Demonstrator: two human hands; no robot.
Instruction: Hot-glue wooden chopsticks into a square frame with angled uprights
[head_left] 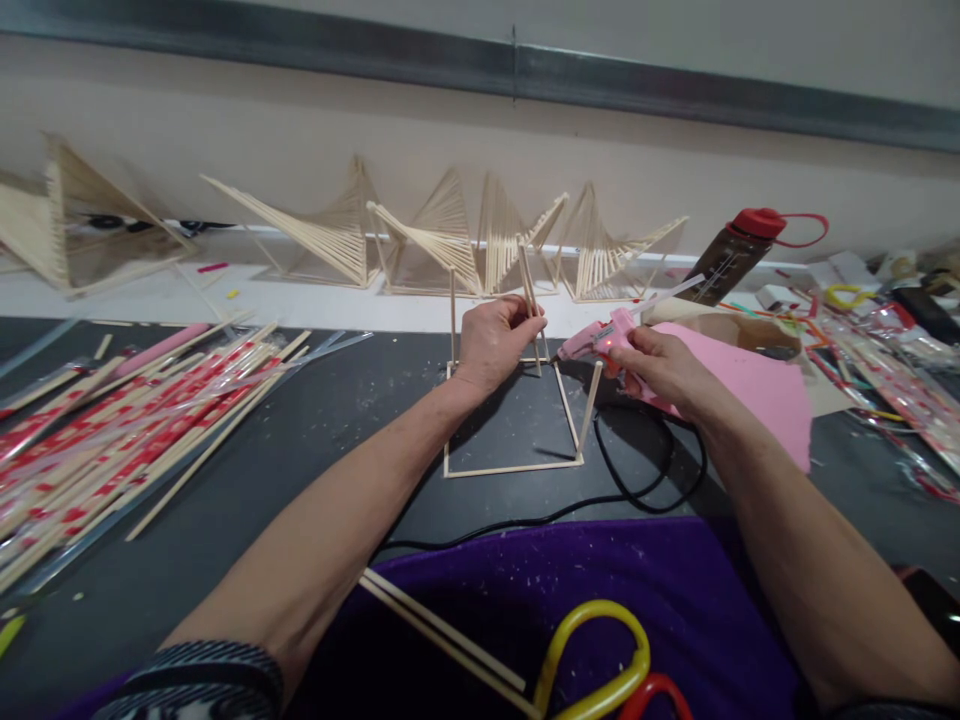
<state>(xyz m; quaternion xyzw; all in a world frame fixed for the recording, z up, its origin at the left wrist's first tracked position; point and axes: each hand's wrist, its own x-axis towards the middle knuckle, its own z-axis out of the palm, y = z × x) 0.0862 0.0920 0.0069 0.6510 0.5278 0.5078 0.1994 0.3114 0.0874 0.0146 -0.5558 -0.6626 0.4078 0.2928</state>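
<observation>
Two hands meet over a square pale wooden stick frame (517, 468) on the dark tabletop (337, 420). The left hand (491, 345) pinches an upright wooden stick (527, 280). The right hand (664, 372) grips a pink plastic glue gun (600, 338), its nozzle near that stick.

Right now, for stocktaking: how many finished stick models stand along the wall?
5 stick models: one far left, four mid-wall; they overlap, so another may hide.

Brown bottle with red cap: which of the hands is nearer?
Right. The right hand, gripping the glue gun, sits below-left of the bottle; the left hand pinches a stick farther left.
</observation>
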